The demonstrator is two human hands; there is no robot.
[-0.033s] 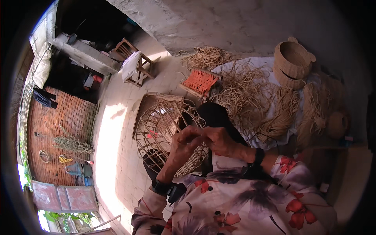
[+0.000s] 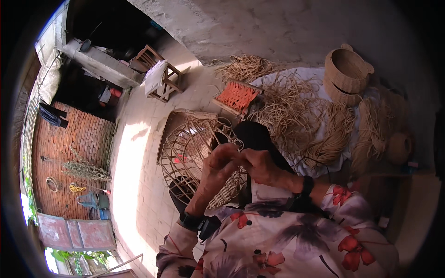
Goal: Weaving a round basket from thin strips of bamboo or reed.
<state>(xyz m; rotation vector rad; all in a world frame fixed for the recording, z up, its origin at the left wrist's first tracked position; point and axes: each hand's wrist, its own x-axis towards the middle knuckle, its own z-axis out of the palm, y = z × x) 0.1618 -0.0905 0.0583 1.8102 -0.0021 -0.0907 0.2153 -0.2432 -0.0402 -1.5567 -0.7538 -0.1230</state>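
Both hands meet over my lap with their fingertips pinched together. My left hand (image 2: 218, 167) and my right hand (image 2: 260, 166) are closed on a thin natural-coloured cord (image 2: 239, 143), a bit of which loops up above the fingertips. The fingers hide most of it. Below and between the hands hangs a knotted cord weave (image 2: 228, 194), part of the same piece as far as I can see. Just left of my hands, an open basket frame (image 2: 178, 153) of bent brown rods leans against my knees, its far rim partly behind the left hand.
A low stool with an orange woven seat (image 2: 237, 97) stands ahead. To the right, loose cord (image 2: 292, 111) and bundled hanks (image 2: 333, 134) lie on a white cloth, beside a lidded wicker basket (image 2: 347, 69). A wooden chair (image 2: 162, 81) stands farther left, near a brick wall (image 2: 74, 157).
The fingers of my left hand have dipped and shifted slightly, and a small cord loop shows more clearly above the fingertips. My right hand stays nearly in place.
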